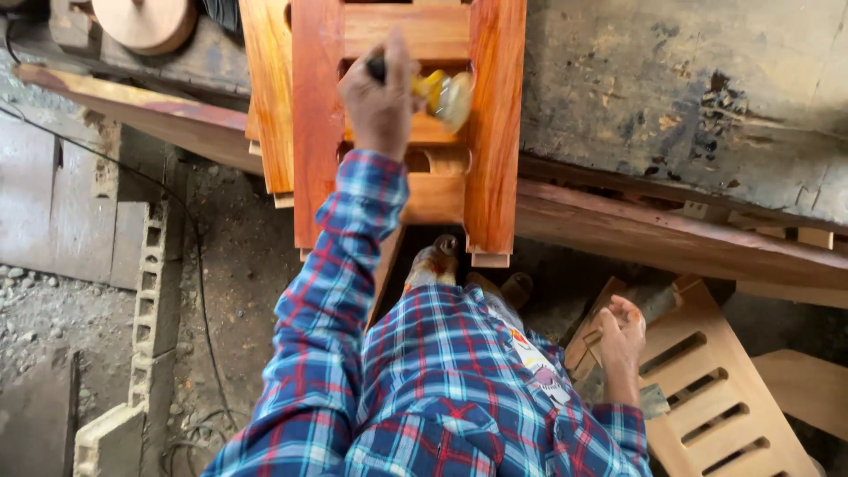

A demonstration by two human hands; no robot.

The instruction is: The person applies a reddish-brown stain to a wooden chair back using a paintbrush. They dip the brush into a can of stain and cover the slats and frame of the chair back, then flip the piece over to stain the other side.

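Note:
My left hand (382, 97) reaches forward and grips a brush (444, 93) with a yellow handle; its pale bristle end is blurred. The brush touches a crossbar of a reddish, glossy wooden frame (495, 132) that leans against a dark bench. My right hand (622, 331) hangs low at the right, with its fingers resting on the top edge of a pale, unfinished slatted wooden panel (715, 389). I wear a blue and red plaid shirt. One foot (433, 261) shows below the frame.
A dark, stained bench top (689, 88) fills the upper right, with a long reddish plank (671, 238) under it. A round wooden disc (146, 22) lies at the top left. Concrete blocks (150, 291) and a black cable (199, 291) lie on the dusty floor at the left.

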